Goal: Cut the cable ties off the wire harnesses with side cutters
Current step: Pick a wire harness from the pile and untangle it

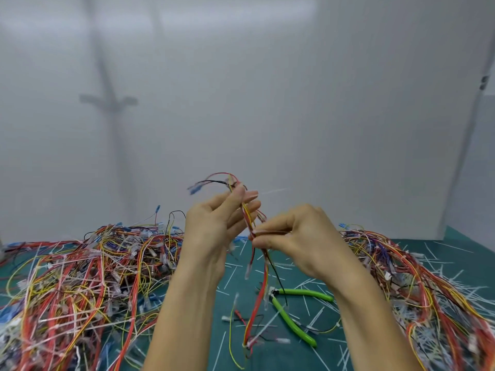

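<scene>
Both hands hold one wire harness (259, 290) of red, yellow and black wires upright above the green mat (300, 352). My left hand (214, 226) pinches its upper part between thumb and fingers. Lower down, my right hand (292, 236) pinches the bundle with fingers curled. The harness tail hangs to the mat, where a white cable tie (245, 344) still wraps it. A thin white tie tail (276, 190) sticks out near my left fingertips. The green-handled side cutters (292, 311) lie open on the mat under my right wrist, held by neither hand.
A large tangle of harnesses (80, 285) covers the mat on the left, and another heap (417, 285) lies on the right. Several cut white tie pieces (444, 266) are scattered over the mat. A white wall (267, 103) stands behind.
</scene>
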